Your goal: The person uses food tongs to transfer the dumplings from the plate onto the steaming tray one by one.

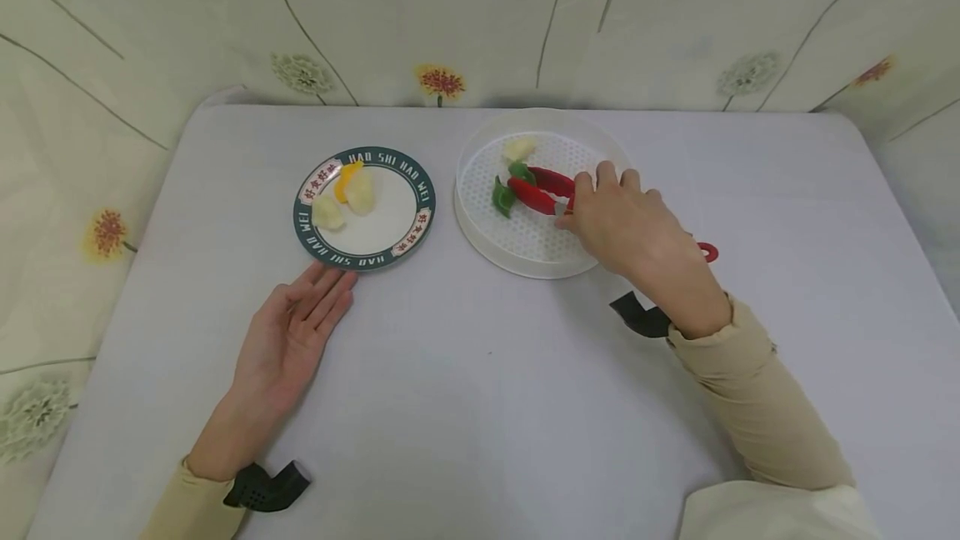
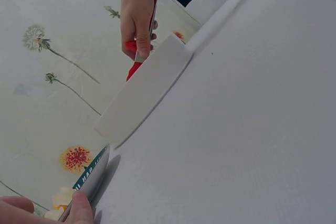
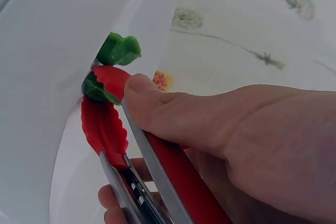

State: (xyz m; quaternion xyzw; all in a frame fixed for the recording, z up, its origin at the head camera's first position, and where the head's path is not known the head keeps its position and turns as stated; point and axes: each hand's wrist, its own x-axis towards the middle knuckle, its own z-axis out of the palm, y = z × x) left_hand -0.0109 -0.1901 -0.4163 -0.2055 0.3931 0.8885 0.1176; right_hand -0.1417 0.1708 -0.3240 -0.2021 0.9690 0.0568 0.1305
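My right hand [image 1: 626, 219] grips red-tipped metal tongs [image 1: 534, 195] over a round white tray with a perforated base [image 1: 517, 248]. In the right wrist view the scalloped red tips [image 3: 105, 127] stand around a green pepper piece [image 3: 94, 88], which seems to lie between them. Another green pepper piece [image 1: 503, 197] lies beside the tips, and a pale yellow piece [image 1: 519, 148] sits farther back in the tray. With palm turned up, my left hand [image 1: 281, 344] touches the near rim of a green-edged plate [image 1: 423, 190], its fingers straight.
On the plate lie two pale yellow pieces [image 1: 361, 192] and an orange-yellow piece [image 1: 347, 180]. The plate stands left of the tray on a white-covered table [image 1: 465, 407]. A flower-patterned cloth [image 1: 487, 15] hangs behind the table's far edge.
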